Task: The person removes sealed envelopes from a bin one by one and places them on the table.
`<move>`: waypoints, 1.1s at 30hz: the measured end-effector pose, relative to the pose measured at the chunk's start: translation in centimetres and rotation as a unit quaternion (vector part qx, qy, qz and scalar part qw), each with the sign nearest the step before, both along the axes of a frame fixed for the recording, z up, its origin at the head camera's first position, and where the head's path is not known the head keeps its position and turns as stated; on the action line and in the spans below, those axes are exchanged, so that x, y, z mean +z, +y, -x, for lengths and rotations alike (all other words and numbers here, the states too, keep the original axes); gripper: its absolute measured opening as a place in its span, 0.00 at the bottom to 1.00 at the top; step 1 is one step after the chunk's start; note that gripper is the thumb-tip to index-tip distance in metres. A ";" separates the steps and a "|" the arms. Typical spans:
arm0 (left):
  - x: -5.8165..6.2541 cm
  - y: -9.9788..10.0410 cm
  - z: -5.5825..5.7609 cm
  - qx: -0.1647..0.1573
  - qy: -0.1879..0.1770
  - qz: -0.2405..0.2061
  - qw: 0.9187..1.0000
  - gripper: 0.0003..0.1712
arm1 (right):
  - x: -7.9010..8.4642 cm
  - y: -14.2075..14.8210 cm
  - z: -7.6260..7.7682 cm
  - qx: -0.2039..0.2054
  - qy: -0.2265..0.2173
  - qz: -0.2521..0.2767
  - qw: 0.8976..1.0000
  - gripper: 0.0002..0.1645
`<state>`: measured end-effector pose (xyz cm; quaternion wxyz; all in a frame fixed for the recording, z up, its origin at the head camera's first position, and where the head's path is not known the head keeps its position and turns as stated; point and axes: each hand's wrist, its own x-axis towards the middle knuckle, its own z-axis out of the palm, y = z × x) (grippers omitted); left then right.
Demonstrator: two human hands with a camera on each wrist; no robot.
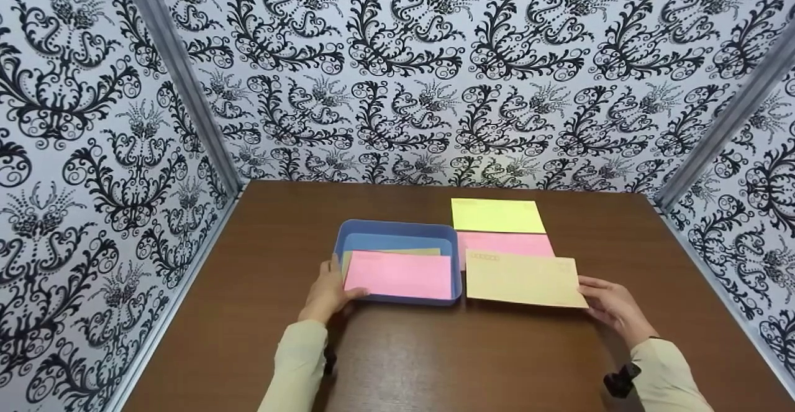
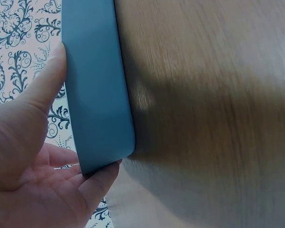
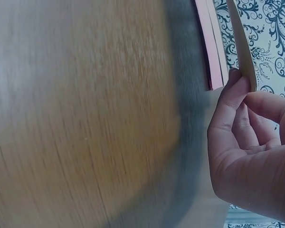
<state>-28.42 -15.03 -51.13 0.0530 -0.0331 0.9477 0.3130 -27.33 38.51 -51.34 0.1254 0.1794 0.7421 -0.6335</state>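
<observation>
A shallow blue tray (image 1: 397, 228) sits on the table, and my left hand (image 1: 328, 291) grips its near left corner. The left wrist view has the tray's outer wall (image 2: 97, 90) between the thumb and curled fingers. Inside the tray a pink envelope (image 1: 400, 275) lies over a tan envelope (image 1: 428, 251). My right hand (image 1: 612, 306) pinches the right edge of another tan envelope (image 1: 522, 278) between thumb and fingers. That envelope is held just right of the tray, overlapping a pink stack in the head view. From the right wrist it appears edge-on, above the table.
Behind the held envelope lies a stack of pink envelopes (image 1: 509, 243), partly hidden. A yellow stack of envelopes (image 1: 497, 215) is farther back, near the patterned wall (image 1: 404, 89). Similar panels stand on both sides of the brown table (image 1: 447, 362).
</observation>
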 end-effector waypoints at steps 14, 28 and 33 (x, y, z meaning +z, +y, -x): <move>0.0 0.1 -0.1 0.001 -0.001 0.000 1.000 0.67 | -0.9 0.1 0.0 0.015 0.006 -0.041 0.999 0.36; 0.0 0.2 -0.1 0.011 -0.008 -0.003 1.000 0.67 | -1.4 0.1 -0.1 0.022 0.014 -0.028 0.999 0.35; 0.0 0.2 -0.1 0.009 -0.004 -0.007 1.000 0.66 | -1.4 0.0 -0.1 0.018 0.006 -0.036 0.999 0.35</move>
